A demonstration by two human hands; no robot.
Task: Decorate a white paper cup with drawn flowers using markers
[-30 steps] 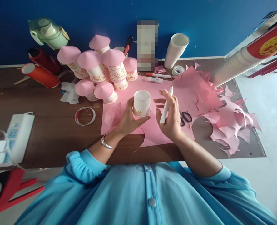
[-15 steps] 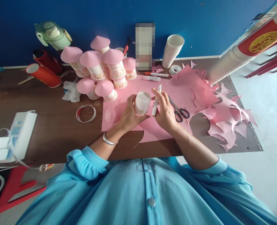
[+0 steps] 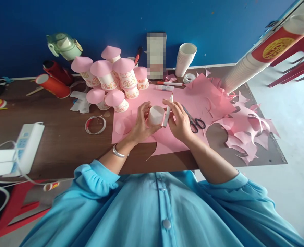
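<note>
Curving around a small white cup [image 3: 156,116], the left hand [image 3: 141,125] is closed only as far as the cup's width, with the wall gripped between thumb and fingers. The cup is seen near the middle of the tabletop [image 3: 64,144], toward the near edge, over a pink sheet [image 3: 193,97]; whether it is lifted clear of the sheet cannot be told. Its base appears to be turned upward. By the right hand [image 3: 180,122], fingers bent and partly spread, a white marker [image 3: 167,114] is held at a tilt, one end toward the far edge, just beside the cup's right side; whether the two are touching cannot be made out.

The cup is judged to be light and thin-walled, probably paper, so that it could be dented by a firm squeeze. It is best taken low on the wall, near the rim, with light, even pressure from both sides. The marker is judged to be light, stiff and somewhat slick, best pinched mid-barrel.

Just right of the right hand, black-handled scissors [image 3: 194,120] are laid on the sheet. Toward the far edge, several cone-roofed cups [image 3: 126,77] are grouped left of the middle, and a stack of cups [image 3: 184,63] is stood right of it. Toward the right near corner, pink offcuts [image 3: 244,135] are heaped.
</note>
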